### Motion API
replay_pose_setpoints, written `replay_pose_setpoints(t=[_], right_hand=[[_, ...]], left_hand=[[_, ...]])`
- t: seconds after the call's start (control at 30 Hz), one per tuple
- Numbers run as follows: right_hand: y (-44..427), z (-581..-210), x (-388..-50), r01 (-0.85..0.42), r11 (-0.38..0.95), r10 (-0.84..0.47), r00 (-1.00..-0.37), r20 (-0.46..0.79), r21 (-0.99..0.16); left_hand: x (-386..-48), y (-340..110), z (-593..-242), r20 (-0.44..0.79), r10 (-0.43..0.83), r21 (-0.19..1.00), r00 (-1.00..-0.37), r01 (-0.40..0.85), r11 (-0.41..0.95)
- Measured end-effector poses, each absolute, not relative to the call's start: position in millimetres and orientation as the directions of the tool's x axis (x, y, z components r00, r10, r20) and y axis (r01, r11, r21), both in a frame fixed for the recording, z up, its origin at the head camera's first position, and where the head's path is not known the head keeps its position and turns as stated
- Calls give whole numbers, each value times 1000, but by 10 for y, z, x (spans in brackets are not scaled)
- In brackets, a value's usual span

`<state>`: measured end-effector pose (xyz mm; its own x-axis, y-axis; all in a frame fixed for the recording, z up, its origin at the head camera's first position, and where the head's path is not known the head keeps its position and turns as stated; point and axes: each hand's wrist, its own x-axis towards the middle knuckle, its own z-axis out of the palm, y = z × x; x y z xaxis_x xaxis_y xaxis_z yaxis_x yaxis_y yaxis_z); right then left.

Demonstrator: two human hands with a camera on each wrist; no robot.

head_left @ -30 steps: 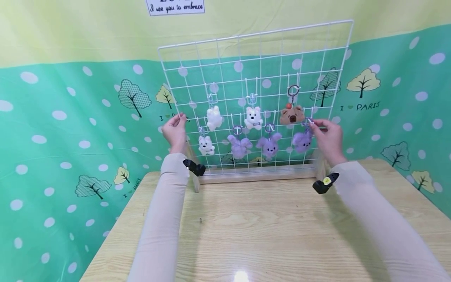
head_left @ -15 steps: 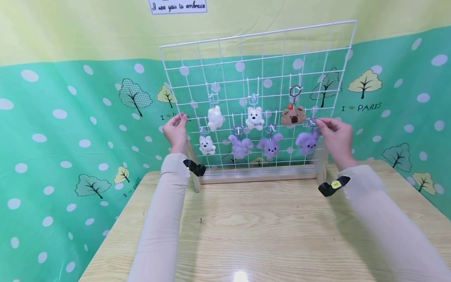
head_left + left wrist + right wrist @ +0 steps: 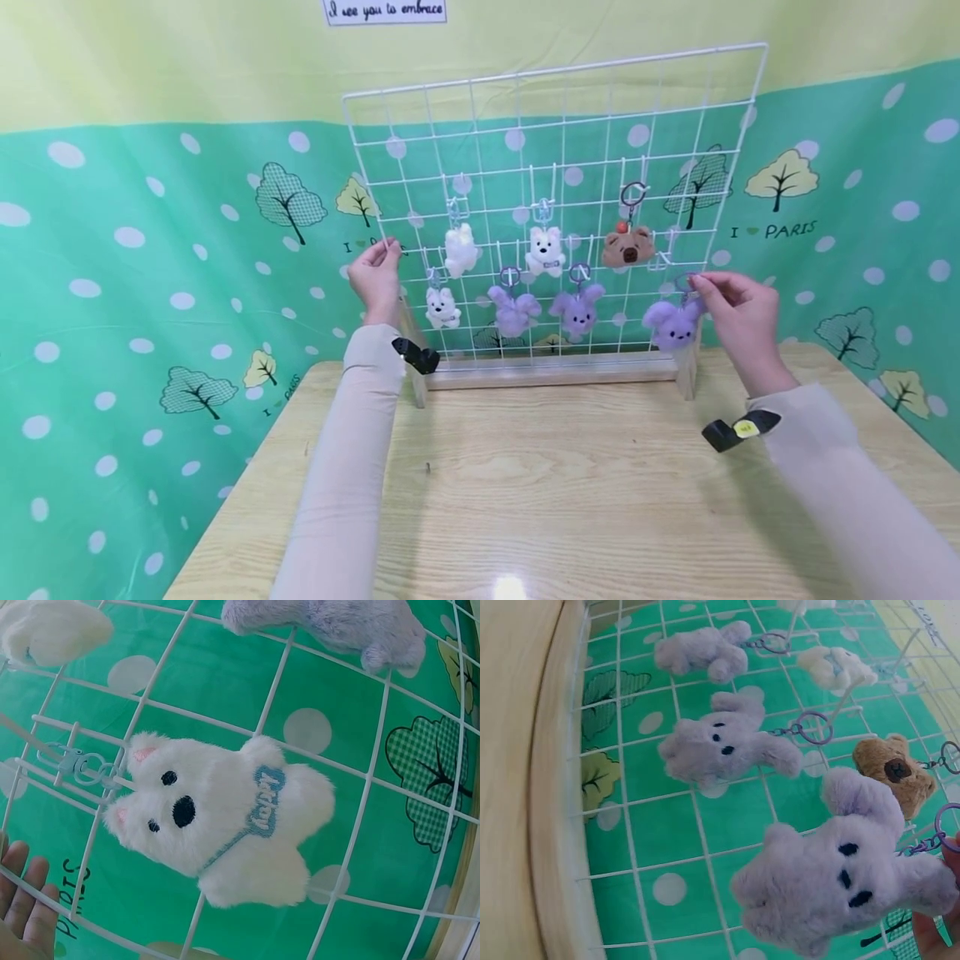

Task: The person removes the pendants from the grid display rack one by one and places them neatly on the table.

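Everything here is best placed by the white metal wire grid [image 3: 517, 76], which stands in a pale wooden base [image 3: 551, 372] on the wood-grained table [image 3: 525, 475]. By its lower right edge, the right hand [image 3: 742, 317] pinches a slim purple ring between thumb and fingertips. From that ring hangs the fluffy lilac plush rabbit with round, floppy ears [image 3: 673, 324], in front of the grid's lower right corner. The left hand [image 3: 375, 279] pinches the grid's left edge, about midway up.

From where I'm standing, the ring looks clear of the white wire hook [image 3: 662, 262] beside it, so the fingertips seem to be all that carries the rabbit. I'd worry most about that small hold: if the ring turned or slid, the toy could drop at the grid's foot. The right wrist view shows an ear against the fingers, and soft plush there could crowd the pinch.

The ring or its chain could also snag a wire, since both are so near the grid. A tug then might tilt the whole frame, more so if the left hand's grip were loose. That jolt could shake the brown plush bear head [image 3: 628, 247], higher on the grid's right side, off its prongs.
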<state>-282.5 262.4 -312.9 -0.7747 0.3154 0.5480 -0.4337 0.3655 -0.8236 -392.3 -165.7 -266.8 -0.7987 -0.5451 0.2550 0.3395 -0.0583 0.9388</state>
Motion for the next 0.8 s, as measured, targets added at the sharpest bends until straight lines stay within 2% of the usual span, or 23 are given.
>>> replay_pose_setpoints(t=[0.3, 0.8], right_hand=[[2694, -3413, -2663, -389, 407, 295, -800, 522, -827], [2865, -3789, -2450, -360, 364, 226, -860, 456, -859]], left_hand=[[-3928, -1663, -2663, 270, -538, 937, -799, 348, -46], [-3926, -1655, -2669, 275, -544, 933, -793, 356, -48]])
